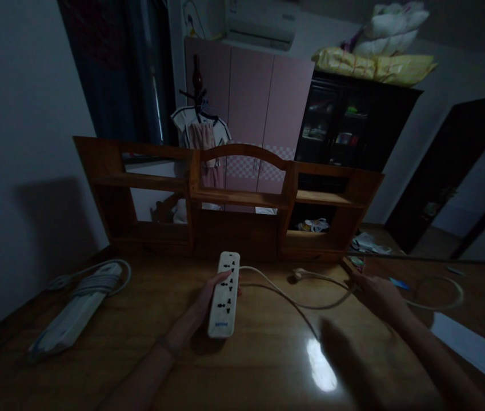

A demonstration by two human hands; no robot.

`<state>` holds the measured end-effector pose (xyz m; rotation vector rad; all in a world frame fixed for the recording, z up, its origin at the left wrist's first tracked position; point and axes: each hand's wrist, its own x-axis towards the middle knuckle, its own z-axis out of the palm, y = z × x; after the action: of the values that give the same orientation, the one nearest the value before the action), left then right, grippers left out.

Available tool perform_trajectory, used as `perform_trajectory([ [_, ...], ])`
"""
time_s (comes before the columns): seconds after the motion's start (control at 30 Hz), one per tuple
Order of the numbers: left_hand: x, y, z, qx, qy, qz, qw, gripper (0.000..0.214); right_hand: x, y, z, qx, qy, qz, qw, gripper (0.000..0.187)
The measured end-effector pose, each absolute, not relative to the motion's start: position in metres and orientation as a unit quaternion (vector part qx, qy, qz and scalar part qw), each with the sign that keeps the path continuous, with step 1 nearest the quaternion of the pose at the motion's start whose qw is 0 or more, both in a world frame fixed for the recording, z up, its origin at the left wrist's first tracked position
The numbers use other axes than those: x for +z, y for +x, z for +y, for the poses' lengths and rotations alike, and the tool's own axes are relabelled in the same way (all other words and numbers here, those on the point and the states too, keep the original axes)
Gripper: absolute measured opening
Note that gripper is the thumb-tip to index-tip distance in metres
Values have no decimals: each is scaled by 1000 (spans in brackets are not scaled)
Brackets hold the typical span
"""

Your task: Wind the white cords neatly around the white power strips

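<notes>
My left hand (212, 294) is wrapped round a white power strip (225, 297), tilted up above the wooden desk with its sockets facing me. From its far end a pale cord (270, 282) runs off to the right in loose curves. My right hand (373, 291) is closed on the cord near the desk's right side. The cord's plug (297, 274) lies on the desk between my hands. Another loop of cord (460, 294) extends past my right hand.
A second white power strip (75, 311), its cord wound round it, lies on the left of the desk (148, 365). A wooden shelf unit (242, 197) stands along the back. White paper (473, 348) lies at the right.
</notes>
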<state>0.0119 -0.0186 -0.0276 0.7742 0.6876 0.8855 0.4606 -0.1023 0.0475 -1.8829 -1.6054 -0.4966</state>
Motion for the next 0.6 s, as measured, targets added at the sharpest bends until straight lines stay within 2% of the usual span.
perform_trajectory([
  [0.07,-29,15,-21,402,358,341,771,42,35,459,-99,-187,-700,-654,216,13],
  [0.17,-33,19,-20,398,365,385,748,43,20,447,-102,-291,-704,-642,86,45],
  [0.23,-36,21,-18,404,370,397,736,43,11,423,-110,-342,-693,-631,59,67],
  [0.3,-38,23,-16,410,373,399,731,42,4,384,-121,-336,-645,-684,59,82],
  [0.4,-39,25,-13,416,374,401,725,41,0,315,-137,-278,-576,-761,103,90],
  [0.47,-39,25,-14,419,374,403,722,41,-1,275,-140,-210,-532,-812,114,90],
  [0.6,-39,25,-16,421,380,397,722,44,-2,231,-117,-138,-549,-800,201,85],
])
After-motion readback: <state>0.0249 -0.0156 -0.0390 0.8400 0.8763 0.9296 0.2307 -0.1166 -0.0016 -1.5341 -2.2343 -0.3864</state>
